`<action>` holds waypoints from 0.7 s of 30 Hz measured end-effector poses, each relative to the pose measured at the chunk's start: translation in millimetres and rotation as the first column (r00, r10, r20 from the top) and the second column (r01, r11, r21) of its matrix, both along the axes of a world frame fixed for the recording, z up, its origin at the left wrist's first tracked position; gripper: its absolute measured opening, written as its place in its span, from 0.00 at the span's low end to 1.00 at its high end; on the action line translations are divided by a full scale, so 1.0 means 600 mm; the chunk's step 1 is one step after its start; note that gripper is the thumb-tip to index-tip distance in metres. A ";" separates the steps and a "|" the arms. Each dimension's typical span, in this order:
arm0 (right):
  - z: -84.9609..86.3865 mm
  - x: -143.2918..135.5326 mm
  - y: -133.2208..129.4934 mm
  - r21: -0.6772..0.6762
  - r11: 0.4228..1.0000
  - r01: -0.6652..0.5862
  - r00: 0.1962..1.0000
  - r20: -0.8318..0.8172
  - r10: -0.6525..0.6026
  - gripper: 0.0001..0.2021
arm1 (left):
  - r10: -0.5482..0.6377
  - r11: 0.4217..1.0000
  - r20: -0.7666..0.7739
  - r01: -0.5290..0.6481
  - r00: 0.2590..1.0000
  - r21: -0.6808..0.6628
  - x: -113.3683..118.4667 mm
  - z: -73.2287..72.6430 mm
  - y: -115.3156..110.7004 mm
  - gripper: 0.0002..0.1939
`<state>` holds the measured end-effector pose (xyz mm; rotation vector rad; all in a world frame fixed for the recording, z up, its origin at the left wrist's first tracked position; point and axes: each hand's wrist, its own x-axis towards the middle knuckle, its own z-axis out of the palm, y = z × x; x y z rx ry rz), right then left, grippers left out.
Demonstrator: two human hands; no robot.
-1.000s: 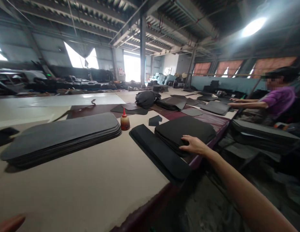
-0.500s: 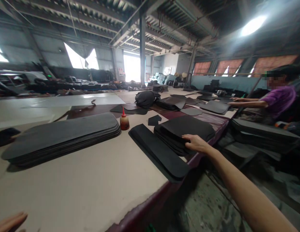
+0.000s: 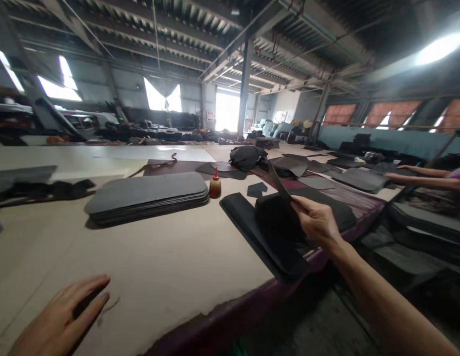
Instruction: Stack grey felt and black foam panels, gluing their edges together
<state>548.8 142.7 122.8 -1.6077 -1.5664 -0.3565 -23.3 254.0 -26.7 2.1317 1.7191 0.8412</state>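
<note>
My right hand pinches the edge of a thin black sheet and holds it tilted up from a stack of dark sheets at the table's right side. Beside that stack lies a long dark strip piece. My left hand hovers at or rests near the pale table at lower left, thumb and fingers apart, holding nothing. Farther off sits a neat pile of long, rounded grey sheets. A bottle with a red nozzle stands upright by the pile's right end.
A small dark cut piece and a dark bundle lie farther back. Dark straps lie at left. A co-worker's arms reach over the table at far right. The table edge runs along the front right.
My right hand has lifted one sheet's edge off the stack. My left hand has come farther into view. The whole scene has shifted rightward in the picture.
</note>
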 end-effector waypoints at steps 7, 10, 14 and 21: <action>0.033 -0.317 0.033 -0.131 0.914 -0.383 0.883 0.239 0.404 0.16 | 0.007 0.984 0.285 0.045 0.958 -0.173 0.045 0.058 -0.056 0.32; 0.001 -0.443 0.023 -0.375 0.757 -0.535 0.773 0.144 0.618 0.14 | 0.157 0.936 0.665 0.105 0.730 -0.336 0.054 0.073 -0.083 0.40; -0.037 -0.521 -0.007 -0.453 0.299 -0.840 0.401 -0.147 0.904 0.18 | 0.215 0.924 0.870 0.197 0.444 -0.329 0.050 0.090 -0.121 0.46; -0.110 -0.365 0.069 -0.529 0.626 -0.573 0.736 0.004 0.677 0.17 | 0.298 0.905 0.775 0.092 0.557 -0.414 0.061 0.088 -0.164 0.45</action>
